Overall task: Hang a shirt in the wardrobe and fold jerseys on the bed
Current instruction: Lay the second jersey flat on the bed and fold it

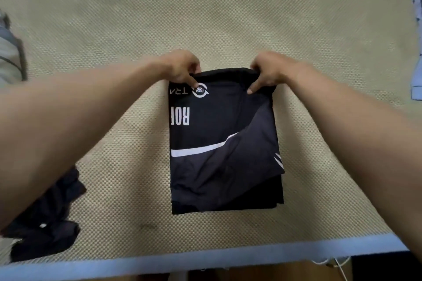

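Two hands (182, 68) (269, 70) pinching one jersey (223, 143), seemingly folded

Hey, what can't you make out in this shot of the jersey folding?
- Jersey lettering, head view: the fold cuts off the words.
- Dark clothes at lower left: the left arm covers part; crumpled, so type unclear.
- Grey item at left edge: blurred, cropped.
- Blue cloth at right edge: mostly out of frame.
- Wardrobe: not in view.

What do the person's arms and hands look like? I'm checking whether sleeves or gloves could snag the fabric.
Both forearms are bare as far as the view shows, with no sleeves. The left hand and right hand wear no gloves; no rings, watch or bracelets are visible, though the image is slightly blurred.
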